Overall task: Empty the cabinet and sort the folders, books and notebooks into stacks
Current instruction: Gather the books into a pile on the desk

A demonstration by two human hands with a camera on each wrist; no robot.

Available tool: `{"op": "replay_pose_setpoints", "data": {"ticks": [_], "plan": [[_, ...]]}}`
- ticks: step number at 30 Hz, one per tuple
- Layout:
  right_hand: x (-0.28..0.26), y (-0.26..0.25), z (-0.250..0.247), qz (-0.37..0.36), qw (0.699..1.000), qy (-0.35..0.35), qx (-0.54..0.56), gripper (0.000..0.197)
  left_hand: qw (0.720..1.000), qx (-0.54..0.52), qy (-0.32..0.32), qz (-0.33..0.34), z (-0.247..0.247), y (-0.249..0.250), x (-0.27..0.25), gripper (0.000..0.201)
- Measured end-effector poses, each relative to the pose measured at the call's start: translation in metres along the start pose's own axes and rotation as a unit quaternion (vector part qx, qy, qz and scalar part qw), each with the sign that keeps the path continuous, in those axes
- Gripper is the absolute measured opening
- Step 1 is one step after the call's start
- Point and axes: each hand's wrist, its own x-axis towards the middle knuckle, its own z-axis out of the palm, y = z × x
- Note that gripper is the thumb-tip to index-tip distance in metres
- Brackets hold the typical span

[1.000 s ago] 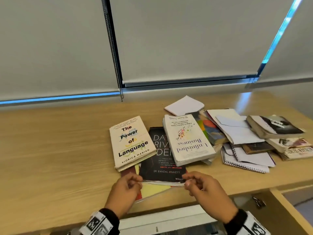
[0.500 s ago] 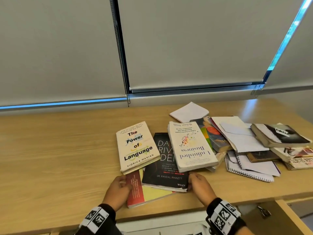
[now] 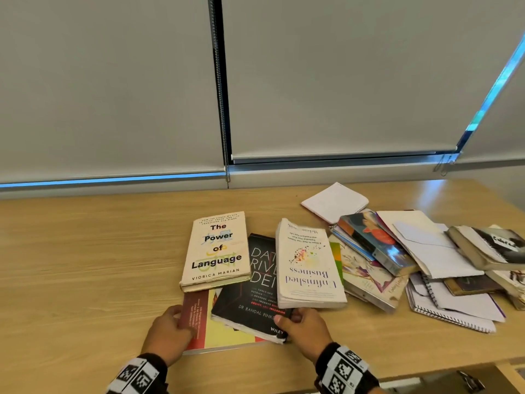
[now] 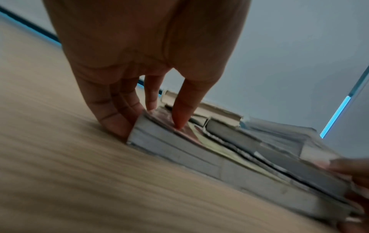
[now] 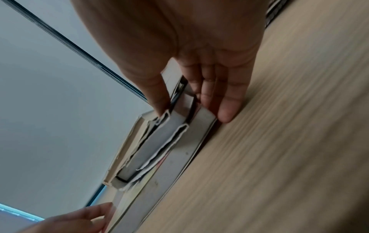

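A thick red and yellow book [image 3: 224,336] lies lowest in a loose pile on the wooden table [image 3: 85,265]. On it rests a black book [image 3: 250,302], partly covered by the cream "The Power of Language" [image 3: 217,251] and the white "Unfinished Business" [image 3: 308,265]. My left hand [image 3: 170,331] grips the red and yellow book's left edge. In the left wrist view the left hand [image 4: 147,124] has its thumb on the cover and fingers against the side. My right hand [image 3: 298,322] pinches the black book's near right corner. In the right wrist view the right hand [image 5: 193,113] has its thumb on top.
To the right lies a jumble: a white notepad [image 3: 335,201], a colourful book [image 3: 375,240], loose white papers [image 3: 426,245], spiral notebooks [image 3: 449,311] and worn books [image 3: 488,245]. Window blinds stand behind the table. A wooden cabinet part [image 3: 511,376] shows at the bottom right.
Both hands went from curled in front of the pile to gripping its left and right sides. The bottom book, which overhung the front edge, now lies fully on the table.
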Motion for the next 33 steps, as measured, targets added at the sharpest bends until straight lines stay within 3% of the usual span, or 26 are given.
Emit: {"op": "replay_pose_setpoints", "data": {"ticks": [6,9,13,17,20,24,26,29,33], "plan": [[0.022,-0.025,0.026,0.035,0.998,-0.049,0.016,0.026,1.0,0.002,0.017,-0.015,-0.026,-0.013,0.011,0.057],[0.03,-0.045,0.032,0.038,0.996,-0.074,-0.017,0.015,0.999,-0.002,0.02,-0.027,-0.034,-0.016,0.018,0.063],[0.041,-0.063,0.034,0.042,0.992,-0.075,-0.087,0.037,0.999,0.039,0.003,-0.03,-0.033,-0.036,0.046,0.078],[0.035,-0.061,0.028,0.027,0.996,-0.05,-0.075,0.035,0.993,0.109,0.0,-0.039,-0.028,-0.02,0.038,0.079],[0.026,-0.048,0.019,0.035,0.997,-0.025,-0.058,0.031,0.984,0.161,0.057,-0.04,-0.017,-0.007,0.023,0.095],[0.01,-0.036,-0.005,0.017,0.996,-0.034,-0.085,0.005,0.953,0.259,0.15,0.052,0.008,0.011,-0.003,0.117],[-0.003,-0.036,-0.024,0.0,0.991,-0.055,-0.121,0.006,0.947,0.268,0.152,0.088,0.019,0.027,-0.01,0.111],[-0.016,-0.034,-0.058,-0.007,0.987,-0.052,-0.155,0.008,0.945,0.269,0.1,0.157,0.033,0.06,-0.019,0.077],[-0.028,-0.028,-0.118,-0.021,0.986,0.0,-0.163,0.009,0.944,0.161,-0.044,0.284,0.071,0.114,-0.033,0.039]]}}
